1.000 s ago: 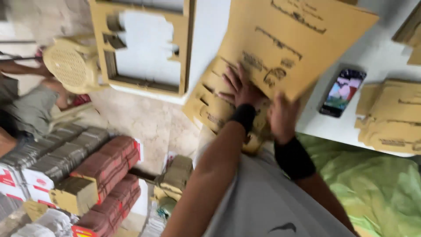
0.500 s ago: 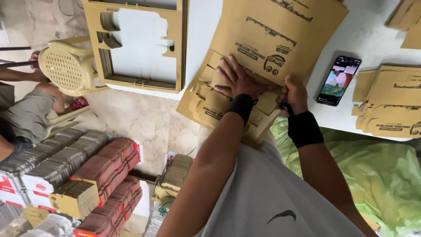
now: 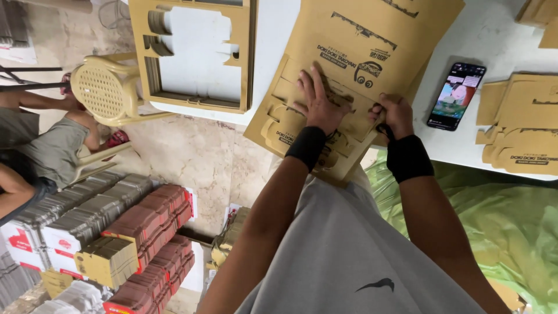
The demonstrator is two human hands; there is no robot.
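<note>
A stack of die-cut brown cardboard sheets [image 3: 360, 64] lies over the near edge of a white table [image 3: 494, 35]. My left hand [image 3: 318, 103] presses flat on the stack with fingers spread. My right hand [image 3: 395, 113] pinches the stack's lower right part, fingers curled on the cardboard. Both wrists wear black bands.
A smartphone [image 3: 456, 96] with a lit screen lies right of the sheets. Punched-out box blanks [image 3: 523, 128] are piled at the right. A cardboard waste frame [image 3: 192, 52] sits at the left. Below are a beige plastic chair [image 3: 107, 90], a seated person [image 3: 46, 145], flat-box stacks [image 3: 116, 227] and green cloth [image 3: 505, 221].
The view has steadied and shifted. My left hand slid up onto the stack and flattened; my right hand moved right and gripped the stack's edge.
</note>
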